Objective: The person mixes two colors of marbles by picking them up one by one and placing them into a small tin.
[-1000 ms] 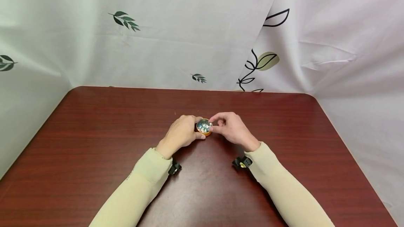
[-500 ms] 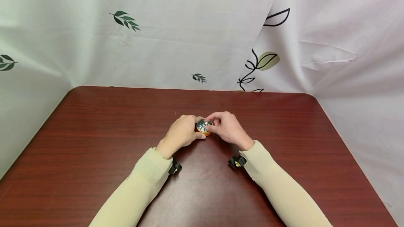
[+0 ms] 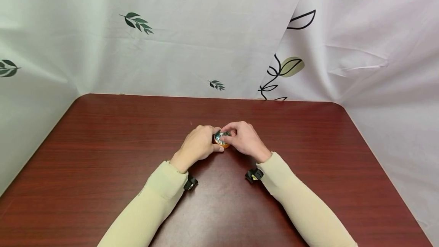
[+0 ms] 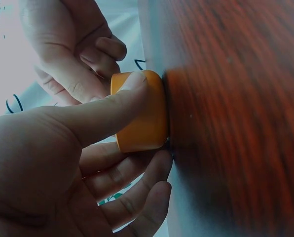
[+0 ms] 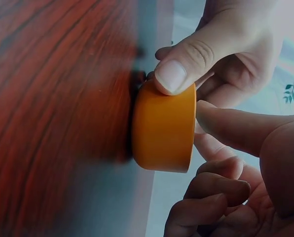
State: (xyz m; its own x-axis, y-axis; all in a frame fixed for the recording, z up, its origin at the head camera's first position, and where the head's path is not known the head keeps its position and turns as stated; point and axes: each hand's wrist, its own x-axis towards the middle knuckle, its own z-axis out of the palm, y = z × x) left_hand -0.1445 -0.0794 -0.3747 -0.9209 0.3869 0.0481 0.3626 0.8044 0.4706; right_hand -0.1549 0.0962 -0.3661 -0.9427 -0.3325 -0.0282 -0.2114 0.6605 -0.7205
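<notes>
A small round orange container [image 3: 225, 146] with a shiny, silvery-blue top stands upright on the table. My left hand [image 3: 199, 142] grips its side, thumb toward me and fingers round the far side. In the left wrist view that thumb lies flat on the smooth orange wall [image 4: 147, 118]. From the right, my right hand [image 3: 246, 138] reaches over the top, with thumb and forefinger tips at the shiny surface and a gap between them. In the right wrist view its thumb [image 5: 231, 126] meets the rim and its other fingers are curled. I cannot tell whether it pinches anything.
The dark red wooden table [image 3: 120, 144] has rounded far corners. Behind and beside it hangs a white cloth [image 3: 192, 29] with leaf prints. Small black cameras sit at both cuffs, the left camera [image 3: 190, 183] and the right camera [image 3: 254, 175].
My right hand has moved left, its thumb and forefinger passing from the container's right edge to over its shiny top. My left hand has kept its grip in place.
</notes>
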